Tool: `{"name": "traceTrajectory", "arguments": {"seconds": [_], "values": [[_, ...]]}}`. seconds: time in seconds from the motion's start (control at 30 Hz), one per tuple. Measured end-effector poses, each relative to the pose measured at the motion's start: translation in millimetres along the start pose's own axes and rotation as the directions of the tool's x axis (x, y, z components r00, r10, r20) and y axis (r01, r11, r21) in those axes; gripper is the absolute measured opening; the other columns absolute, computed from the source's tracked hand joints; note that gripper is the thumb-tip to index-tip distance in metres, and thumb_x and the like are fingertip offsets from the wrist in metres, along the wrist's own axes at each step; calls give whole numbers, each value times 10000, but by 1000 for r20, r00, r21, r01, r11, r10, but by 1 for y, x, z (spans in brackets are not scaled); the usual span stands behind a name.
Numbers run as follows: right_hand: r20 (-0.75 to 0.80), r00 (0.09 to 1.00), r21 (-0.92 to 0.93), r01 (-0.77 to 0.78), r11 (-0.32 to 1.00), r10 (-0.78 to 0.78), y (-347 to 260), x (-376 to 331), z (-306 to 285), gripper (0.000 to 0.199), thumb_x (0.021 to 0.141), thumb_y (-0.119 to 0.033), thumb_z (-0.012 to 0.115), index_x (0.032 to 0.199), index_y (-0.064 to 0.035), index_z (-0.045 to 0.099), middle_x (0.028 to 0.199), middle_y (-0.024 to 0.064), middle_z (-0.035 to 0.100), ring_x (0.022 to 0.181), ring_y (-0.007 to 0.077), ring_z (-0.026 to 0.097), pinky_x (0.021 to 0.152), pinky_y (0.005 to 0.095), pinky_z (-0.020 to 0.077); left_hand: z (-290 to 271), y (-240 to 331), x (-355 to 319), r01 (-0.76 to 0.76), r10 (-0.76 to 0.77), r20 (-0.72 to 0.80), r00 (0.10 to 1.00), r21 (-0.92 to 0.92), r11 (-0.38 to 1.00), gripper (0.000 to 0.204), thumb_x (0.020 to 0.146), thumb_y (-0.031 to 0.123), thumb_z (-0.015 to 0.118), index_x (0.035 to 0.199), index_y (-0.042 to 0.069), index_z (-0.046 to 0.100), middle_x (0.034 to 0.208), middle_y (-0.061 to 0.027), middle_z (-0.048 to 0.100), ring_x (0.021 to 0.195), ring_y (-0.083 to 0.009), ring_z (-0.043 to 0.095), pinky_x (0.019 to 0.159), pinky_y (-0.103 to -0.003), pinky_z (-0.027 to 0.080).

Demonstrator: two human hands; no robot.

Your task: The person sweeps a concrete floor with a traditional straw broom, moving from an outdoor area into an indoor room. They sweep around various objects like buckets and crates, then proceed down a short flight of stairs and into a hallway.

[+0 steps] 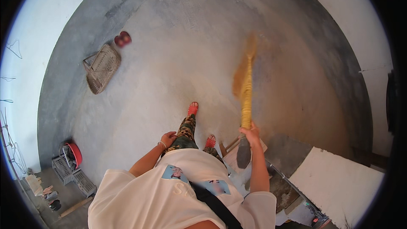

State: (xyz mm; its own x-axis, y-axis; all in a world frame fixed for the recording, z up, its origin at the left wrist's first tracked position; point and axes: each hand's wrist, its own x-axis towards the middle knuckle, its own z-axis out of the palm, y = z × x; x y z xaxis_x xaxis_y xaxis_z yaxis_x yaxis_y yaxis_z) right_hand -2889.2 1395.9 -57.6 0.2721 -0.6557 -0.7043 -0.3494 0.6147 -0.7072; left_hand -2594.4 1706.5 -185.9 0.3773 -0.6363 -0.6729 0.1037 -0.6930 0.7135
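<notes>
Broom (pixel 246 101) pointing to one o'clock in the right hand (pixel 251 135)
Gripped toward its near end, likely for reach; left hand (pixel 168 138) hangs empty, half-open, toward seven o'clock.

We are apparently standing in a home: a wire hanger (pixel 15 49) is hanging on a white wall (pixel 38 29), a woven basket (pixel 104 65) is resting on the concrete floor (pixel 148 59).

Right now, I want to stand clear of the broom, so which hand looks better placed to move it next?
Probably the right hand: it grips the broom, which points forward on that side. The left hand is beside the trousers, holding nothing visible.
</notes>
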Motion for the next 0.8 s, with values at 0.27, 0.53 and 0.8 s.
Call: {"name": "traceTrajectory", "arguments": {"seconds": [0.27,0.53,0.8], "values": [[535,844,-70,-2,998,39,-57,35,199,659,615,-49,665,1220,-69,405,750,54,564,546,121,534,459,267,449,-59,43,57,-68,58,119,991,78,995,335,770,78,535,1103,40,516,857,-85,614,788,-147,580,739,-251,457],[565,777,-461,19,887,276,-84,151,326,504,514,-238,725,926,6,568,773,53,577,676,150,525,617,274,418,-137,51,63,139,-141,31,990,51,989,333,771,91,527,1100,46,520,838,-103,614,734,-160,592,678,-273,479],[427,871,22,-278,960,243,-105,164,172,282,696,-90,622,937,-42,486,613,89,532,452,172,520,419,300,448,-167,38,67,303,-306,28,952,91,949,355,752,94,523,1102,33,513,821,-116,617,726,-167,599,665,-271,481]]}}
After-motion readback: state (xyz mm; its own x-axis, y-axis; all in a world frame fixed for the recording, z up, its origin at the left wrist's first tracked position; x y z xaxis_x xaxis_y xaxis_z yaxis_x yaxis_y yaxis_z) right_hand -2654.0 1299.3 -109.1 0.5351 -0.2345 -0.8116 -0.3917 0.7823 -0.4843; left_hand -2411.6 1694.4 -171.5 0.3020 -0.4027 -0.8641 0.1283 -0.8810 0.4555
